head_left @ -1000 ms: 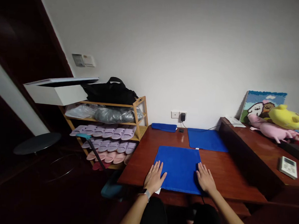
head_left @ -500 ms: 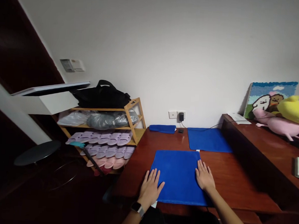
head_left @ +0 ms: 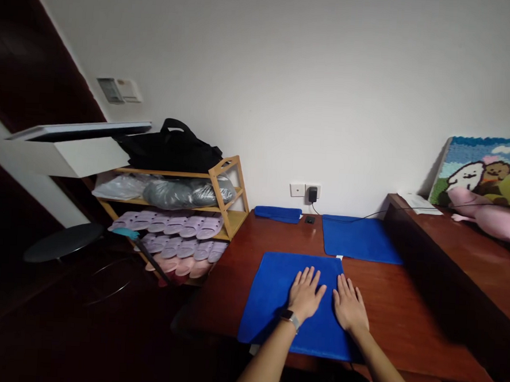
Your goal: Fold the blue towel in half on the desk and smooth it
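A blue cloth (head_left: 270, 295) lies spread out on the brown wooden table (head_left: 218, 298), its front edge close to the table's edge. My left hand (head_left: 305, 295), with a watch on its wrist, rests palm down on the cloth right of its middle, fingers outstretched. On the cloth's right edge lies my right hand (head_left: 351, 305), flat too, with the fingers a little apart. Neither hand grips anything. Behind, a second blue cloth (head_left: 360, 239) lies flat, and a folded blue cloth (head_left: 277, 214) sits at the table's back left.
Left of the table stands a wooden rack (head_left: 231, 224) with slippers (head_left: 170, 223), plastic-wrapped bundles and a black bag (head_left: 171, 148). A round stool (head_left: 64, 241) is further left. On the raised right-hand surface are a pink plush toy (head_left: 489, 216) and a picture (head_left: 481, 167). A cable runs from a black plug (head_left: 312, 194).
My left hand has moved from the cloth's left edge rightward across it, close to my right hand. My right hand stays at the right edge. The view has shifted slightly.
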`<state>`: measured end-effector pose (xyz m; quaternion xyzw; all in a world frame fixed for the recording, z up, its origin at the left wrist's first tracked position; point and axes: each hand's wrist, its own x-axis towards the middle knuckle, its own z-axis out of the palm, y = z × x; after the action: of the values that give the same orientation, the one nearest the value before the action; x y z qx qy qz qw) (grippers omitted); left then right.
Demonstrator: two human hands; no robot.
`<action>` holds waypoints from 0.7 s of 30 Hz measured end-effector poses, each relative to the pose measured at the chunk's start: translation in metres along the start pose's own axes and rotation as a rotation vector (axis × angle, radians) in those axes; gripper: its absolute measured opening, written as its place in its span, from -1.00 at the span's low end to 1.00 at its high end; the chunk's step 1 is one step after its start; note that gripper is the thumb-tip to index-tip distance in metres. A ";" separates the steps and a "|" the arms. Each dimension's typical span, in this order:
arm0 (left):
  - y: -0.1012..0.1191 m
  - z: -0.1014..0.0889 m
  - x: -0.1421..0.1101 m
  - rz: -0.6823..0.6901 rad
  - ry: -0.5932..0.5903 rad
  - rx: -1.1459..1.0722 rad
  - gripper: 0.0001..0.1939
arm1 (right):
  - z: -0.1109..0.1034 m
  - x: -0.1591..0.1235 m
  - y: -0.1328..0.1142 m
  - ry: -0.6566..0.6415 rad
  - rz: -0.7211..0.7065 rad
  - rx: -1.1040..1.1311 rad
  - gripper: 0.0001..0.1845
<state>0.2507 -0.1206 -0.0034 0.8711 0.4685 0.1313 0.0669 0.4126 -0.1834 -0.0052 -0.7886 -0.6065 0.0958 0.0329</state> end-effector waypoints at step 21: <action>-0.136 -0.041 -0.047 -0.304 0.088 0.088 -0.23 | -0.015 0.039 -0.001 0.054 0.021 0.025 -0.26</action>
<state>0.1055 -0.0853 -0.0049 0.7857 0.6026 0.1371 0.0271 0.4236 -0.1450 0.0051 -0.7969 -0.5957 0.0822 0.0582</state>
